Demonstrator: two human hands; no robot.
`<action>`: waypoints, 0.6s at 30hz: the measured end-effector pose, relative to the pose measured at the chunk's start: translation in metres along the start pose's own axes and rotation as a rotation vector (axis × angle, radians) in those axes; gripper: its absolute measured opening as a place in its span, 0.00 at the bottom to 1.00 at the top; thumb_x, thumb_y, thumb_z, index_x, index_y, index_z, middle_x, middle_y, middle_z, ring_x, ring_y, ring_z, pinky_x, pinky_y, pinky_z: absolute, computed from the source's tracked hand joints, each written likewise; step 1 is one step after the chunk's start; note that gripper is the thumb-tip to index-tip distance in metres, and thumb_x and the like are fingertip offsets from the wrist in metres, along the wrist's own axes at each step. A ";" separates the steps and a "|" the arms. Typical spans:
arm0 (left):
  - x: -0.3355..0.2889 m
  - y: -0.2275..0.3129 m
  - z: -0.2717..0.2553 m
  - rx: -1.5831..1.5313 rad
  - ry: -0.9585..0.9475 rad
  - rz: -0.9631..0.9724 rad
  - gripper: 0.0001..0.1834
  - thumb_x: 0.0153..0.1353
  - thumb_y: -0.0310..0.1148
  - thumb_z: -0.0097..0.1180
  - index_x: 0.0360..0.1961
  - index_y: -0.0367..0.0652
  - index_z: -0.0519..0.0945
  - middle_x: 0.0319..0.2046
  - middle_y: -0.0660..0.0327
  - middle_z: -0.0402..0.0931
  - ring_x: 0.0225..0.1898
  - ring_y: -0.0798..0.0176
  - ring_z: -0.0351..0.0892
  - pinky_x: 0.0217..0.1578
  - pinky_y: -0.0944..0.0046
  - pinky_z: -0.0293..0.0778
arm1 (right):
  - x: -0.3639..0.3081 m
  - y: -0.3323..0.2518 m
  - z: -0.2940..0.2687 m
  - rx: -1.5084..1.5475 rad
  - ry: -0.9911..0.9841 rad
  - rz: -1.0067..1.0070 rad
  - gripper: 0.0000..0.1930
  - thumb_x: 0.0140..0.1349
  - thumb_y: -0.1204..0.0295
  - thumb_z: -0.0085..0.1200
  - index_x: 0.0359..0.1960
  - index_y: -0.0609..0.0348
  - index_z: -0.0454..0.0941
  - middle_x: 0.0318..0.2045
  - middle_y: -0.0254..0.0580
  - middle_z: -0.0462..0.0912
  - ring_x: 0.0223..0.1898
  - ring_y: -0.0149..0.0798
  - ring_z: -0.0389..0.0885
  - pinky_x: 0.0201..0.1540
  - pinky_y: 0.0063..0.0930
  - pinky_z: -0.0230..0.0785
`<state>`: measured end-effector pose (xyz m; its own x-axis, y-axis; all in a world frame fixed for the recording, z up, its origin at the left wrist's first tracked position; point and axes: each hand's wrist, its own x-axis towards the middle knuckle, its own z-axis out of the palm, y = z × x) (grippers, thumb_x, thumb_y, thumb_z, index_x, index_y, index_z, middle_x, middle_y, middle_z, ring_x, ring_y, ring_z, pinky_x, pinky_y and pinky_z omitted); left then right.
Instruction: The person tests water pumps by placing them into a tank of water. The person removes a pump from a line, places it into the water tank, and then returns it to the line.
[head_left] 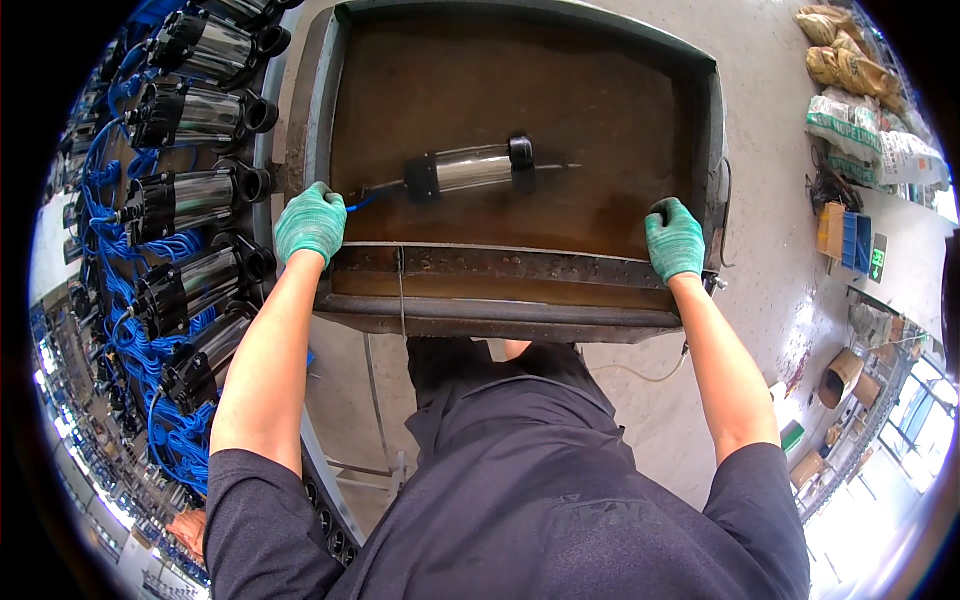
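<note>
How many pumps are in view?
7: one pump lies in the water tank; six stand in a row at left, top one cropped; more may be hidden.

A rusty rectangular metal tank (520, 262) stands directly before the person. In it, near its middle, lies a silver cylindrical pump with black end caps (472, 170), lengthwise left to right. The left green-gloved hand (311, 222) rests on the tank's near left corner, the right green-gloved hand (675, 240) on its near right rim. Left of the tank lies a row of like pumps with blue cables (195, 195); far right of it lie filled sacks (850, 85).
</note>
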<state>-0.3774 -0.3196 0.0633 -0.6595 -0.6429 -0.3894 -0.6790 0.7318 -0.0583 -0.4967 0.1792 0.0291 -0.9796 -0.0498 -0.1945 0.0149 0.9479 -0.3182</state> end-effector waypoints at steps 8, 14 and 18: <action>0.000 0.001 0.001 0.005 0.002 -0.004 0.17 0.69 0.46 0.51 0.47 0.53 0.87 0.47 0.50 0.87 0.50 0.40 0.85 0.53 0.43 0.80 | 0.000 0.000 0.000 0.003 0.003 -0.009 0.09 0.66 0.66 0.57 0.41 0.55 0.84 0.41 0.54 0.87 0.44 0.60 0.86 0.49 0.50 0.79; 0.001 0.001 -0.001 0.000 -0.010 -0.009 0.17 0.69 0.46 0.51 0.48 0.53 0.87 0.47 0.51 0.87 0.50 0.40 0.85 0.53 0.43 0.80 | 0.000 -0.002 -0.001 0.009 0.003 0.000 0.09 0.66 0.66 0.57 0.42 0.54 0.84 0.41 0.55 0.87 0.44 0.61 0.86 0.49 0.50 0.79; 0.000 0.002 -0.002 -0.007 -0.011 -0.014 0.17 0.69 0.47 0.51 0.48 0.53 0.87 0.47 0.51 0.87 0.51 0.40 0.85 0.53 0.44 0.80 | 0.000 -0.003 -0.002 0.003 -0.007 0.003 0.08 0.66 0.66 0.57 0.41 0.54 0.84 0.41 0.54 0.87 0.44 0.61 0.86 0.49 0.50 0.79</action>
<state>-0.3790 -0.3188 0.0646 -0.6464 -0.6503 -0.3992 -0.6904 0.7212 -0.0570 -0.4975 0.1771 0.0317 -0.9781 -0.0496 -0.2019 0.0181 0.9471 -0.3204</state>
